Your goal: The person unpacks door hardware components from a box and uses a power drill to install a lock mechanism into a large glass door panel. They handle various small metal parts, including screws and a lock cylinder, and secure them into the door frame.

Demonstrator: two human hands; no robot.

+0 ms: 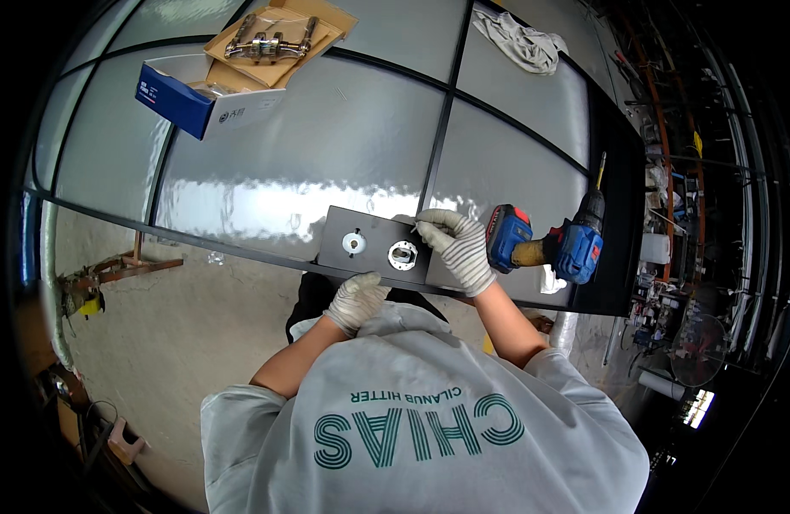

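Observation:
A dark rectangular plate (373,230) lies at the near edge of a dark-framed glazed panel (318,128). On it are a white round fitting (354,243) and, to the right, a silvery ring-shaped lock fitting (403,255) with a central opening. My right hand (460,248), in a striped white glove, is closed in a pinch at the plate's upper right corner; whatever small thing is between the fingertips is too small to name. My left hand (357,303), gloved too, is just below the plate's near edge with its fingers curled together; what they hold, if anything, is hidden.
A blue cordless drill (575,244) with a long bit lies right of my right hand. At the far left are an opened blue-and-white box (176,98) and a cardboard tray (326,17) with metal door handles (271,44). A pale cloth (523,43) rests far right.

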